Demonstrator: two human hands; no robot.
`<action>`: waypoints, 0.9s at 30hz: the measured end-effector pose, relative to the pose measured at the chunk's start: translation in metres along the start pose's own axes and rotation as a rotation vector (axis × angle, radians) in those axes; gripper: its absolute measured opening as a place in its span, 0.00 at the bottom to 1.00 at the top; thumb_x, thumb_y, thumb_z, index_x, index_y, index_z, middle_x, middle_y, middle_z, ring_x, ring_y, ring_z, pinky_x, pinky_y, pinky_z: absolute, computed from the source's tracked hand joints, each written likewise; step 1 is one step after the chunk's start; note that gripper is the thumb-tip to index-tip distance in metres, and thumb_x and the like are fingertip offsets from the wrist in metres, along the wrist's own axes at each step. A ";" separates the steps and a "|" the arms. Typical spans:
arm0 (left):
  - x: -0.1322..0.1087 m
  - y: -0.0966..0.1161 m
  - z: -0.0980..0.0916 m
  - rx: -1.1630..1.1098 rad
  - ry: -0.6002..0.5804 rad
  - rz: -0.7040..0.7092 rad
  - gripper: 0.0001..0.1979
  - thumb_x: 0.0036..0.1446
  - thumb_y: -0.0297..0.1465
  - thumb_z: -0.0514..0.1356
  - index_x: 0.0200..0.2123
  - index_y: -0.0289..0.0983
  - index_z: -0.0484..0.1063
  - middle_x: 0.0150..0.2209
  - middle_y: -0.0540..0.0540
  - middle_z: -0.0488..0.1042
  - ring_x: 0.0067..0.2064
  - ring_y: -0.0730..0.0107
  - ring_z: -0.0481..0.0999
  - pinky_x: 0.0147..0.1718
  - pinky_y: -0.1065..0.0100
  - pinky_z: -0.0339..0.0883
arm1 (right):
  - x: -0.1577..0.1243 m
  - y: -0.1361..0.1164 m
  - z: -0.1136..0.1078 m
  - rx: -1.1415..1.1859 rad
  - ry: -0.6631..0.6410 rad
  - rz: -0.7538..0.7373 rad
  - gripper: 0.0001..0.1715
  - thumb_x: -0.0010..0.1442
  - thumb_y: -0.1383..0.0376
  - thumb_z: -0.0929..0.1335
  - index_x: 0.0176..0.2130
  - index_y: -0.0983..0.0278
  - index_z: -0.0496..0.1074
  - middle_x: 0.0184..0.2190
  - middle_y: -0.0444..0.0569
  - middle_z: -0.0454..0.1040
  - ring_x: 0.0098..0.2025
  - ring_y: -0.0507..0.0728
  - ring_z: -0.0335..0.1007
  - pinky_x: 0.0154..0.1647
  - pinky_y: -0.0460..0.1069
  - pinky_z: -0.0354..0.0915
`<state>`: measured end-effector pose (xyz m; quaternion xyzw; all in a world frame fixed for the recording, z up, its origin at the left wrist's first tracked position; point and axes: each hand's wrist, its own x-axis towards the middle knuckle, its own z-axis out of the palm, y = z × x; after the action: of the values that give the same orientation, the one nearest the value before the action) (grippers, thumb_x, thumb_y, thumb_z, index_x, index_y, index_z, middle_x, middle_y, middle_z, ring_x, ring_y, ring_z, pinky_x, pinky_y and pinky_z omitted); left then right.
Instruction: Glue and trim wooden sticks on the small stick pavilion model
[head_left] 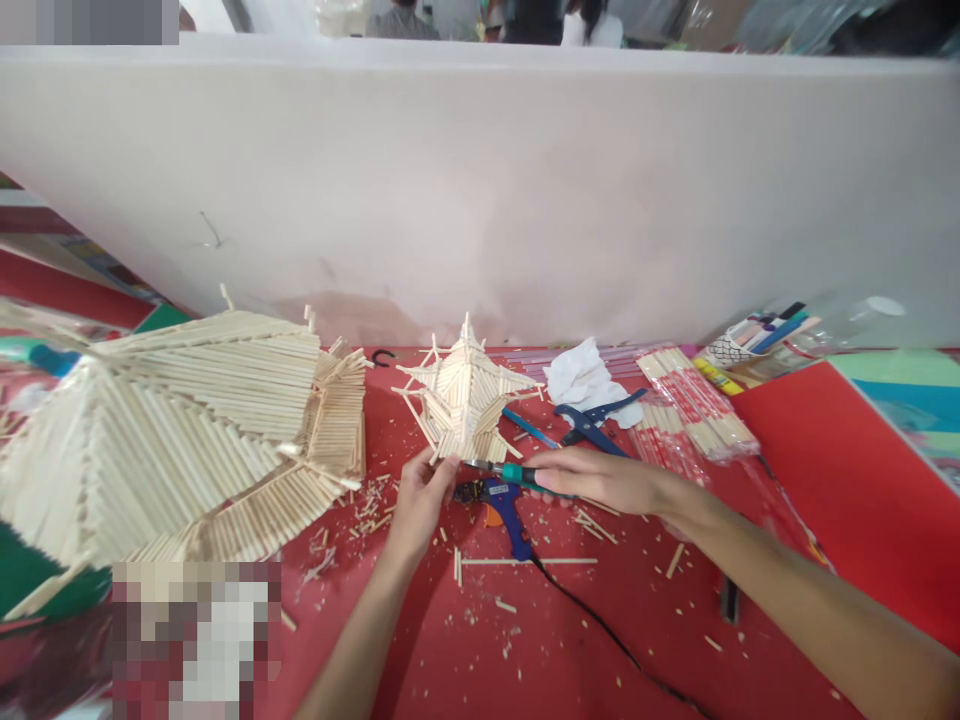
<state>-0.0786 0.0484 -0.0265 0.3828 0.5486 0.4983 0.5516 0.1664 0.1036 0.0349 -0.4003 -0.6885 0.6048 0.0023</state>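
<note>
A small pagoda-like model (469, 390) of pale wooden sticks, its tiered roofs flaring into points, stands in the middle of the red table. My left hand (421, 495) is closed at its near lower edge, thumb on top; the other fingertips are partly hidden. My right hand (592, 478) grips pliers (517, 474) with green-and-black handles, their metal jaws pointing left at the model's near edge beside my left thumb. Just below the pliers lies a blue glue gun (506, 510) with an orange trigger. Loose sticks (529, 561) lie nearer me.
A large stick-built roof model (172, 430) fills the left side. Behind my right hand are dark blue cutters (592, 425), crumpled tissue (585, 372) and packaged chopsticks (697, 400). A pen holder (731, 348) and red sheet (855, 480) are at right. The glue gun's cord (600, 625) runs toward me.
</note>
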 end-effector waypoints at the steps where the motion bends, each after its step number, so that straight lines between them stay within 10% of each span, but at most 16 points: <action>1: 0.000 0.000 0.000 -0.001 0.000 0.000 0.18 0.55 0.46 0.63 0.26 0.37 0.69 0.19 0.55 0.60 0.22 0.75 0.57 0.23 0.72 0.51 | 0.000 -0.002 0.000 -0.018 -0.005 -0.001 0.30 0.66 0.40 0.61 0.40 0.64 0.72 0.34 0.47 0.71 0.36 0.55 0.66 0.40 0.51 0.61; 19: 0.002 -0.002 0.001 -0.021 -0.017 0.007 0.18 0.56 0.45 0.62 0.25 0.37 0.66 0.19 0.56 0.60 0.22 0.76 0.57 0.23 0.72 0.50 | 0.001 -0.010 0.018 -0.202 0.272 -0.053 0.26 0.69 0.47 0.60 0.30 0.63 0.66 0.27 0.45 0.68 0.29 0.53 0.63 0.32 0.49 0.56; 27: 0.000 0.000 -0.001 -0.042 -0.020 0.001 0.19 0.56 0.46 0.64 0.26 0.37 0.67 0.20 0.56 0.60 0.23 0.76 0.57 0.25 0.73 0.52 | 0.000 0.008 0.017 0.030 0.075 0.033 0.27 0.67 0.43 0.62 0.40 0.64 0.70 0.26 0.44 0.70 0.26 0.52 0.67 0.27 0.47 0.61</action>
<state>-0.0793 0.0480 -0.0265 0.3762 0.5322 0.5061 0.5650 0.1626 0.0886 0.0236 -0.4340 -0.6720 0.5996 0.0241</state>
